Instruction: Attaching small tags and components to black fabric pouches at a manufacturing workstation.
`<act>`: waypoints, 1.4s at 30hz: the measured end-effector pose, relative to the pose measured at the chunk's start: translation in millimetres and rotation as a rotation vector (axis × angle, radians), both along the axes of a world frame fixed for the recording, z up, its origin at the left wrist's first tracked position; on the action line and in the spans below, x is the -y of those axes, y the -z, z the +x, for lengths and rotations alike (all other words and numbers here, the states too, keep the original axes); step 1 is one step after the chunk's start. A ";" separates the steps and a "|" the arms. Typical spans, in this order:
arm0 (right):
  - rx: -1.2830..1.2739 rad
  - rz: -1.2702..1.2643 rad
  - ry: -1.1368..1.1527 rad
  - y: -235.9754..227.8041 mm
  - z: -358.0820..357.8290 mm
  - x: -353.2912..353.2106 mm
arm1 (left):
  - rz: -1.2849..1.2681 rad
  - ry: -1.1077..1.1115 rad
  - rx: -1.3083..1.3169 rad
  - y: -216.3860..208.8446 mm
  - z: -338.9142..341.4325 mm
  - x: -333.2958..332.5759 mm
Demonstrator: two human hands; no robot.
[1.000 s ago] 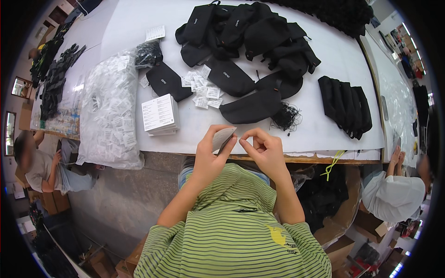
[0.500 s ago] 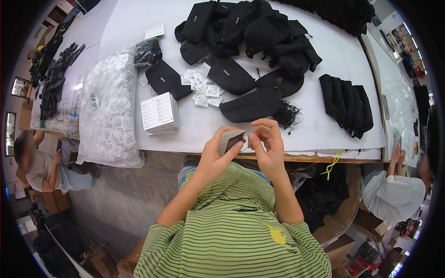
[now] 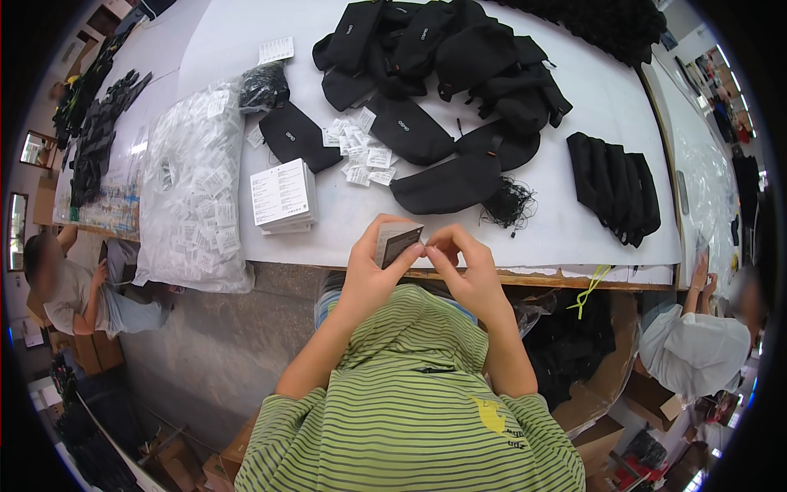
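Observation:
Just off the table's near edge, my left hand (image 3: 367, 266) pinches a hang tag (image 3: 399, 243), a small folded card with a dark face and a pale face. My right hand (image 3: 470, 275) is closed in a pinch at the tag's corner, its fingertips meeting my left thumb. A thin string, hardly visible between the fingers, seems to be in that pinch. Beyond my hands lie a black pouch-like bag (image 3: 447, 184) and a tangle of black strings (image 3: 509, 205). To the left stands a stack of white printed cards (image 3: 279, 195), with loose white labels (image 3: 357, 152) behind it.
A heap of black bags (image 3: 434, 57) covers the table's far middle; several folded ones (image 3: 613, 184) lie at right. A clear plastic sack of labels (image 3: 193, 197) hangs over the left edge. People sit at left (image 3: 78, 287) and right (image 3: 693, 340).
My right hand has come left and down, closing the gap to the tag's corner. The tag has shifted slightly left in my left hand. The thin string between the hands no longer shows clearly.

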State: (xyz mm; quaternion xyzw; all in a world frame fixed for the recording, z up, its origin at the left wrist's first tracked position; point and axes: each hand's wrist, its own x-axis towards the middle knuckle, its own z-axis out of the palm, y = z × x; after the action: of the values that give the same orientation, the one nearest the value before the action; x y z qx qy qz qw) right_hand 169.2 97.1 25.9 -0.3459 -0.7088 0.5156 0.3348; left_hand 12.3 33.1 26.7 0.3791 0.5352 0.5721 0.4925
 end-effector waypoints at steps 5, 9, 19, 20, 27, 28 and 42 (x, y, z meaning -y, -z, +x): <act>0.096 -0.026 -0.021 -8.8 2.2 2.6 | 0.016 -0.028 -0.099 3.6 1.2 0.7; 0.084 -0.032 0.117 -9.2 3.6 2.7 | 0.019 -0.058 -0.028 -2.7 6.7 2.2; 0.067 0.105 0.183 -8.6 -1.1 5.7 | 0.207 -0.081 -0.404 -2.4 8.1 -1.3; 0.066 0.105 0.184 -9.2 -1.3 5.4 | 0.207 -0.081 -0.404 -1.7 8.4 -1.5; 0.062 0.044 0.208 -12.8 -0.3 3.4 | 0.310 -0.054 -0.484 -1.2 4.2 -4.0; 0.028 -0.015 0.230 -14.1 -0.3 3.4 | 0.339 -0.033 -0.517 -2.5 2.3 -4.0; 0.083 -0.134 0.001 -12.3 22.5 -1.3 | -0.053 0.360 -0.083 4.5 -5.9 -3.0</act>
State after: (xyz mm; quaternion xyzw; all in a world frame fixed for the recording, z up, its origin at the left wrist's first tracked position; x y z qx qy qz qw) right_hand 191.6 98.4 38.2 -0.3890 -0.6858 0.5469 0.2816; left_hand 6.4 36.1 22.2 0.4790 0.4931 0.4444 0.5744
